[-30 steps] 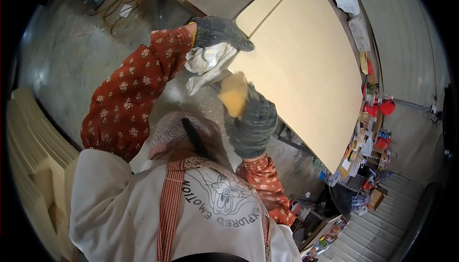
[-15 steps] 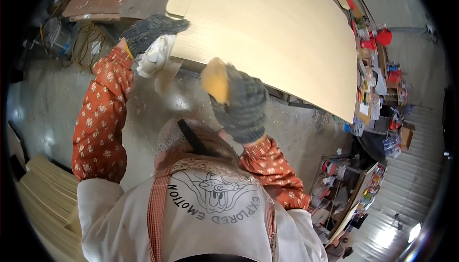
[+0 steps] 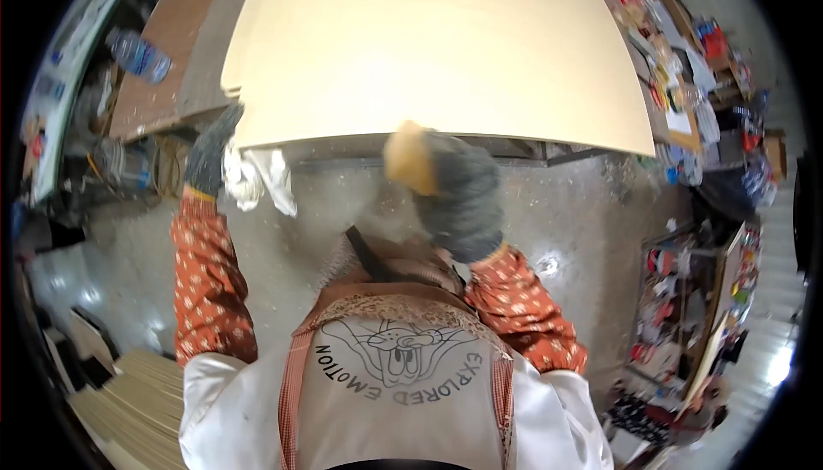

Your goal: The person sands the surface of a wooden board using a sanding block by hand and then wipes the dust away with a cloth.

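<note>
Fingers of the right hand (image 3: 459, 191), covered by a grey knitted glove, are curled tightly around a yellow-orange sanding sponge block (image 3: 410, 159), which is pressed just under the near edge of the large pale cream flat board (image 3: 437, 41). That board is taken as the landmark: it fills the upper middle of the view, with its near edge bowed by the lens.

At the board's near left corner, the left hand (image 3: 210, 151), also gloved in grey, is laid against the edge with its fingers stretched upward; a crumpled white cloth (image 3: 255, 180) is seen hanging just beside it, but whether it is gripped cannot be told.

Below the board, a dusty grey concrete floor (image 3: 583, 213) is seen. Both forearms are clothed in orange sleeves with a pale floral print, and a beige apron with a cartoon drawing (image 3: 394, 367) is worn over a white garment.

Left of the board, a brown wooden panel (image 3: 167, 58) is seen, with a clear plastic bottle (image 3: 137, 54) lying on it. Right of the board, cluttered shelves of small colourful items (image 3: 686, 58) are visible.
</note>
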Demonstrator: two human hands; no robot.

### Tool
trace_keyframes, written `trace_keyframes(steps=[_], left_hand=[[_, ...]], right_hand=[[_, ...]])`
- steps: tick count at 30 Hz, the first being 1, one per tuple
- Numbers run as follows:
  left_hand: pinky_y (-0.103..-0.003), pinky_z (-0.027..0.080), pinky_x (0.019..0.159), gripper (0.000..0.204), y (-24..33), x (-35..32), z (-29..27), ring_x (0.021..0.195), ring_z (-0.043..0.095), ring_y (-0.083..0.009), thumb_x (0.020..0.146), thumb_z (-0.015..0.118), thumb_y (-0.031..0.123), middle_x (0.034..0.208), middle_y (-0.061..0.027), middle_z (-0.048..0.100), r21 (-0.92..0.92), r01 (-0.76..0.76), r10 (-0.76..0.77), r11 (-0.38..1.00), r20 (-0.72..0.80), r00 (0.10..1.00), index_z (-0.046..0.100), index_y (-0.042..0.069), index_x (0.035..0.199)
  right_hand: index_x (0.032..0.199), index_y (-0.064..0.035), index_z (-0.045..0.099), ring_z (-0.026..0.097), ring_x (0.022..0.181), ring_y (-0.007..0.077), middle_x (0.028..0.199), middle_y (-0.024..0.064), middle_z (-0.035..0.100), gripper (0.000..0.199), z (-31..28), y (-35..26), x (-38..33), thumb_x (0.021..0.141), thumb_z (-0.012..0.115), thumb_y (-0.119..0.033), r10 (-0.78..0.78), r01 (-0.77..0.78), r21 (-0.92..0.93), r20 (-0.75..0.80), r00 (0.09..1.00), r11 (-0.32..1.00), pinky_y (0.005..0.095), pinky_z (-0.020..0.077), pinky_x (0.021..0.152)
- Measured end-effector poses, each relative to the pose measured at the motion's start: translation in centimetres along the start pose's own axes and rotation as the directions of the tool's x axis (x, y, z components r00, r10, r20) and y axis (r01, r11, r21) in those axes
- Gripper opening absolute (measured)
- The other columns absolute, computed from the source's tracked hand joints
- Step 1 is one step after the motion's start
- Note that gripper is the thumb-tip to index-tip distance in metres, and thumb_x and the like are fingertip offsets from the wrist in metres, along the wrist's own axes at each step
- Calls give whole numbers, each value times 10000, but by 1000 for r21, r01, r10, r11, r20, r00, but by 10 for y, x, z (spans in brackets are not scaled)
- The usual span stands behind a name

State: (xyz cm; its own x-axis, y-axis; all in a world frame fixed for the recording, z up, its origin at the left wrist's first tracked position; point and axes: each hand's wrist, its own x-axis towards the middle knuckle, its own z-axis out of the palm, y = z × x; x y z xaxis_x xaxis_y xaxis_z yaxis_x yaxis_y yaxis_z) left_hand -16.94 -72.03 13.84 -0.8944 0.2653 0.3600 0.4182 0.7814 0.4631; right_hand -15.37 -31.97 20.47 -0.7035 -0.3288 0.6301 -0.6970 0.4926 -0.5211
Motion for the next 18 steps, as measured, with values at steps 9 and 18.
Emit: trace_keyframes(steps=[9,18], left_hand=[[-371,444,951,468,8,-95,45,1088,553,-243,920,480,141,1223,-147,546,-639,345,-514,687,-93,853,359,5,1351],[-391,419,963,328,70,-57,121,1055,552,-255,928,459,227,1143,-135,587,-913,408,-441,4,365,820,524,-1,1156]], right_hand=[[1002,-31,626,624,870,300,953,136,648,204,-148,112,-64,814,588,-99,336,-406,-521,-228,914,751,383,487,795],[1131,-25,566,592,1006,296,1051,152,626,322,-94,91,-51,821,604,-105,145,-170,-182,-141,979,969,405,456,902]])
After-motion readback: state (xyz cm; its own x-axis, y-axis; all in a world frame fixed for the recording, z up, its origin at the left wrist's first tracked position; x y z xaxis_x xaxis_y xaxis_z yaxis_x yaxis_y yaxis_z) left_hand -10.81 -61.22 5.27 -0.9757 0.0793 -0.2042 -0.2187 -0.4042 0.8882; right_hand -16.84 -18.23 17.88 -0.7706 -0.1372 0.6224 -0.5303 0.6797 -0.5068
